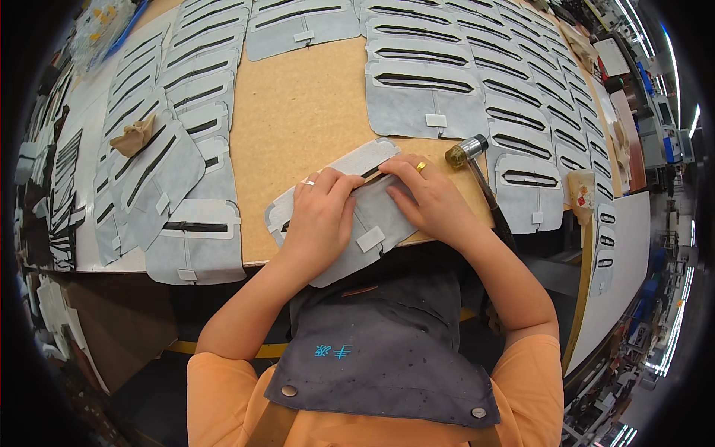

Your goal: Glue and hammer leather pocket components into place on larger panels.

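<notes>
A grey panel (376, 208), apparently leather or fabric, lies tilted at the table's front edge, its lower part hanging over. It has a pale backing strip, a long slot with black material in it and a small white tag (370, 238). My left hand (319, 217) rests on the panel with its fingers bent and pinching at the slot's black edge (371, 177). From the right, the curled fingers and thumb of my right hand (430, 195) grip the same edge. The fingertips of both hands nearly meet there. My hands cover much of the slot.
A hammer (467, 151) lies right of my hands, its dark handle toward me. Rows of similar panels (424, 104) overlap on the right, with more stacked at left (195, 257). Brown crumpled pieces (134, 135) sit on the left stack. The bare tan tabletop (298, 100) shows between.
</notes>
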A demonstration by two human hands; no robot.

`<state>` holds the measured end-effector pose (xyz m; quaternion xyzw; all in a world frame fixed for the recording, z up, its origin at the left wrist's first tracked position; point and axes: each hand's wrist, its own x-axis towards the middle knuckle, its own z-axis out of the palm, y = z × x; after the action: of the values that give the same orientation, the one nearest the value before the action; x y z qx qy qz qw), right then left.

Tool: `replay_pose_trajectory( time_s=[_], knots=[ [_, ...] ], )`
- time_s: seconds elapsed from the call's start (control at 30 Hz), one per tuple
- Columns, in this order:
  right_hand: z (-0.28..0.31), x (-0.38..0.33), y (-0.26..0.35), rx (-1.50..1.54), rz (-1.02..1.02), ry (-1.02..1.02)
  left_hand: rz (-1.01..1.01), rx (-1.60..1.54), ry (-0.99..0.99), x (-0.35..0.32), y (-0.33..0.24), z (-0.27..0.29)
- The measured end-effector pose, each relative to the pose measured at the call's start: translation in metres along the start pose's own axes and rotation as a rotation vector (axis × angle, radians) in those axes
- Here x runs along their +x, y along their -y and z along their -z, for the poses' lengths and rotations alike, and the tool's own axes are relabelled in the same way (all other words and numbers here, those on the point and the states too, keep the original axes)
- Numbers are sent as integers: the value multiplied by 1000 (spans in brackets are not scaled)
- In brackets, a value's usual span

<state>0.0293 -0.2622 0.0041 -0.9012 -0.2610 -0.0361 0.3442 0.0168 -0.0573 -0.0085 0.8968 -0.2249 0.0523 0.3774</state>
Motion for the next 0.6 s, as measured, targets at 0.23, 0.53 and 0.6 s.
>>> replay_pose_trajectory(
  time_s=[0.23, 0.53, 0.6],
  knots=[
    [6, 2, -2, -392, 306, 56, -237, 399, -10, -8, -5, 2],
    [-18, 12, 17, 136, 31, 41, -5, 156, -20, -19, 1, 14],
    [-18, 17, 17, 95, 89, 61, 108, 52, -28, -24, 3, 17]
  ],
)
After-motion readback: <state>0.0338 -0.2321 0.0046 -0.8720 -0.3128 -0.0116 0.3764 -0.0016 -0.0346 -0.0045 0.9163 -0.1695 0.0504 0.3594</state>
